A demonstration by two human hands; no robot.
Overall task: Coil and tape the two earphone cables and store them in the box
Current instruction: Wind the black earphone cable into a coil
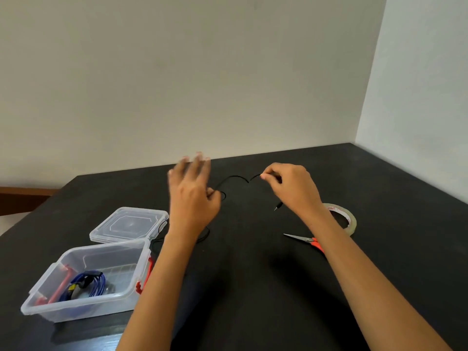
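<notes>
A thin black earphone cable [235,177] arcs over the black table between my hands. My right hand [291,188] pinches one part of it between thumb and fingertips, and its jack plug [278,206] hangs below that hand. My left hand [193,193] is raised with fingers spread and blurred; the cable runs past its thumb, which seems to catch it. More black cable [205,235] loops on the table under my left wrist. A coiled blue cable [87,283] lies inside the clear plastic box [76,307] at the left.
The box's clear lid [129,225] lies flat behind it. A roll of clear tape [345,219] and orange-handled scissors [304,240] sit on the table right of my right forearm. Walls close the table's far and right sides.
</notes>
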